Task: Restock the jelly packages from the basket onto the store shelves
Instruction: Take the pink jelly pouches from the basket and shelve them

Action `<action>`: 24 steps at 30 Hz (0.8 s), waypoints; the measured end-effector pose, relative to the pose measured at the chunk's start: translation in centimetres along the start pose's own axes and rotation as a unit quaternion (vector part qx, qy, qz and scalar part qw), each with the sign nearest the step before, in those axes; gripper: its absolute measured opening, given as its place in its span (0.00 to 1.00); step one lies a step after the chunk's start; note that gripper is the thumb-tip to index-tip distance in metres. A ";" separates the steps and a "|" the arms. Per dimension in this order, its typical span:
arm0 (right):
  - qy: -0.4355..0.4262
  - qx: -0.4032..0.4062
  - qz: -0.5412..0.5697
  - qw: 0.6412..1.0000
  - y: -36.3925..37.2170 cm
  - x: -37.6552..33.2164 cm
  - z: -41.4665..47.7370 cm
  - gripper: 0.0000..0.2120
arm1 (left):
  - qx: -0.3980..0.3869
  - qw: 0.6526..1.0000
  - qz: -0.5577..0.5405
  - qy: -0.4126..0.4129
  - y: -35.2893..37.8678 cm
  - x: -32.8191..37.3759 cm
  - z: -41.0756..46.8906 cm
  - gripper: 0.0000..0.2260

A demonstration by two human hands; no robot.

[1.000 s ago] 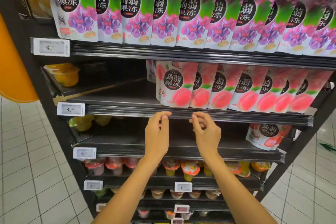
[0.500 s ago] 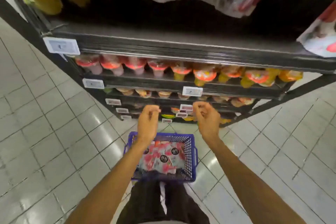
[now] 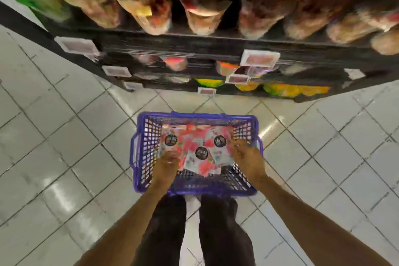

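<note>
Down in the basket (image 3: pixel 195 190): both our hands sit inside the purple walls now; a moment earlier they hover above it, and before that they are up at a shelf edge, holding nothing
Left hand (image 3: pixel 166 165): fingers are bent down onto the left side of the pile and touch the wrappers; blur keeps us from telling whether they close round a pack or only rest on it
Right hand (image 3: pixel 248 157): fingers are curled at the right edge of the pile, close to the basket's right wall; we cannot tell whether anything is pinched yet
Jelly packages (image 3: pixel 201 150): a loose heap of pink-and-white pouches with dark round labels lies flat and overlapping on the basket bottom between our hands; none is lifted clear
Shelves (image 3: pixel 194 42): these now run across the top of our view, with rows of cups (image 3: pixel 203 20) and white price tags (image 3: pixel 260 59) blurred as our head tips down
Floor (image 3: pixel 64 136): pale tiles, with the basket standing on them just in front of our legs (image 3: pixel 216 233)
What the change means: we judge that a fresh pick is beginning; several pouches remain, so the restock is not finished
Next: probably a firm hold on one or two pouches, then a lift back up to the shelf; the slippery, overlapping film could let a pack slide out
</note>
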State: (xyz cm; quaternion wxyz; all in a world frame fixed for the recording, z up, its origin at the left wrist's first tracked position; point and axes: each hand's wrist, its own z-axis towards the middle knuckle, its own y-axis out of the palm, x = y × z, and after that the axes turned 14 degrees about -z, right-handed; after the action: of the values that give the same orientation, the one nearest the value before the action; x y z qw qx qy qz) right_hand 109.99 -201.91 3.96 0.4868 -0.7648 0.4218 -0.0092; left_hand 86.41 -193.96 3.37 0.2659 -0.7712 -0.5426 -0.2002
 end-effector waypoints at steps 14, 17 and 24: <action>0.162 -0.138 -0.091 0.973 20.2 10.6 13.4 0.24 | -0.072 0.985 0.153 -0.031 6.5 -17.1 18.3 0.06; 0.189 -0.144 -0.151 0.960 21.9 10.7 13.8 0.41 | -0.062 0.970 0.227 -0.066 8.7 -17.6 18.7 0.34; 0.235 -0.190 -0.015 0.953 23.1 11.2 13.2 0.42 | -0.046 0.981 0.124 -0.142 9.7 -17.3 17.9 0.19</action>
State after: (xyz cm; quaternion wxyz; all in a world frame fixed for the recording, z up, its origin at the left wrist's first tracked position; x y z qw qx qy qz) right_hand 108.09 -203.43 -24.84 0.2195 -0.8257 0.5068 -0.1152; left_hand 90.21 -198.01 -22.75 0.1737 -0.8645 -0.4650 -0.0791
